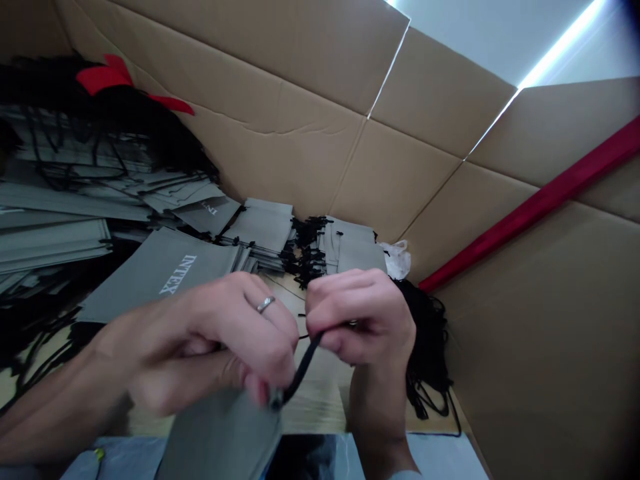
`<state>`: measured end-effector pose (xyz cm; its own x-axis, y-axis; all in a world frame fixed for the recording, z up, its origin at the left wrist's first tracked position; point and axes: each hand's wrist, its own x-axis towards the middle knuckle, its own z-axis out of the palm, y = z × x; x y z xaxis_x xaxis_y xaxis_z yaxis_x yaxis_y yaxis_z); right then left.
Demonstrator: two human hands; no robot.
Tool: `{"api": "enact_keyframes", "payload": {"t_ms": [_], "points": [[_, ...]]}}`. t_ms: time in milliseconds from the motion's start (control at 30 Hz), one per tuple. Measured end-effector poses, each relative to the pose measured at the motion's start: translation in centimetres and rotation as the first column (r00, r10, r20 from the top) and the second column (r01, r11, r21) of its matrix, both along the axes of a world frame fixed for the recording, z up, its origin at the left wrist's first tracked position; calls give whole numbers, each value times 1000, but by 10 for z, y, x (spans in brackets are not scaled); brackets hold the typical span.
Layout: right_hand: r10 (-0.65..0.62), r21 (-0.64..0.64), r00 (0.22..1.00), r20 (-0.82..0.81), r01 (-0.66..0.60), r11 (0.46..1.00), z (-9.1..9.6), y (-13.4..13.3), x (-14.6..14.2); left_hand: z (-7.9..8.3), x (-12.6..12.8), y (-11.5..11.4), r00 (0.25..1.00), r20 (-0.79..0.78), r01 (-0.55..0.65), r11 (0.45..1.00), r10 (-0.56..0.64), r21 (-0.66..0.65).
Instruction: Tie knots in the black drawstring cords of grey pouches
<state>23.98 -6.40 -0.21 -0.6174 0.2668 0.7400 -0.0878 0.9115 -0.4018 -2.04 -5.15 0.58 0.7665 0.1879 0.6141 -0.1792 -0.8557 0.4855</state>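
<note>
My left hand [235,340], with a ring on one finger, is closed on the upper corner of a grey drawstring bag [220,433]. The bag hangs below it toward the bottom edge. From that corner a black cord [304,368] runs up to my right hand [363,320], whose fingers are pinched around it. Both hands are close together, and the cord between them is short and slightly curved. The cord's end inside my right hand is hidden. Just behind my left wrist lies a grey bag printed INTEX [135,273].
Grey bags [55,243] lie in piles on the left, with a black cord bundle [150,127] and red strip [105,79] above. Stacked bags [267,223] stand behind my hands. More black cords [427,333] lie right. Cardboard walls [300,100] enclose the table; a dark red bar [540,200] slants across.
</note>
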Motion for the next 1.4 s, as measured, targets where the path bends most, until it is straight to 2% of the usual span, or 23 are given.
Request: {"api": "enact_keyframes", "payload": {"t_ms": [33, 67, 167, 233, 467, 667, 900, 1000, 1100, 1300, 1400], "points": [[-64, -26, 998, 2, 64, 998, 3, -3, 2, 4, -4, 3, 999, -18, 32, 999, -32, -3], [-141, -53, 990, 14, 142, 988, 6, -6, 4, 7, -8, 6, 999, -36, 15, 1000, -15, 2], [-344, -66, 936, 81, 349, 935, 16, -15, 11, 16, -16, 10, 981, -72, -173, 982, 179, 73], [-423, -23, 897, 130, 429, 903, 19, -20, 13, 18, -17, 9, 965, -92, -236, 966, 246, 104], [-607, 118, 758, 238, 598, 793, 21, -25, 10, 12, 3, 5, 914, -70, -397, 917, 399, 47], [-753, 338, 621, 216, 676, 654, 24, -30, 4, 6, 16, 14, 930, -182, -337, 939, 320, -68], [-808, 459, 552, 205, 675, 578, 18, -25, -6, -1, 25, 21, 940, -179, -321, 931, 291, -172], [-818, 476, 549, 171, 681, 557, 14, -18, -11, -1, 27, 20, 955, -127, -284, 950, 268, -128], [-811, 477, 579, 83, 692, 543, 11, -14, -16, 3, 23, 17, 979, -64, -197, 978, 193, -73], [-759, 430, 650, -46, 699, 572, 9, -13, -26, 9, 12, 15, 995, -48, -86, 996, 85, -24], [-752, 389, 656, -60, 709, 588, 11, -15, -25, 10, 11, 14, 995, -18, -93, 996, 93, -2]]}}
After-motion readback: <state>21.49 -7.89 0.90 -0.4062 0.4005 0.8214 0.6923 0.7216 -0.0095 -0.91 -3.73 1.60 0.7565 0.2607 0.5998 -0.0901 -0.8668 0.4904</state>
